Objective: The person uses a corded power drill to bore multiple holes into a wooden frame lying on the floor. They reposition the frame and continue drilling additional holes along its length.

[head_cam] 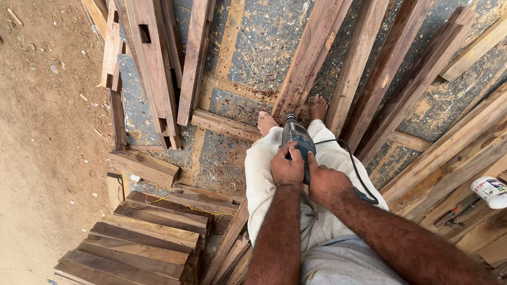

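- Dusty blue-grey floor (pixel 264 47) strewn with long wooden planks (pixel 311 58); stacked boards (pixel 153 237) lie at lower left.
- Power drill (pixel 297 138) points down between the bare feet (pixel 266 122), onto a plank.
- Left hand (pixel 287 168) and right hand (pixel 326 182) both clamp the drill, side by side.
- Drilling well likely calls for a plumb tool and steady pressure.
- Both forearms reach straight down.

Both bare forearms reach straight down between the knees, left hand (pixel 285 168) clamped fingers-curled over the back of the blue-grey power drill (pixel 297 138), right hand (pixel 326 183) gripping just beside it, bare feet (pixel 318 107) planted ahead.
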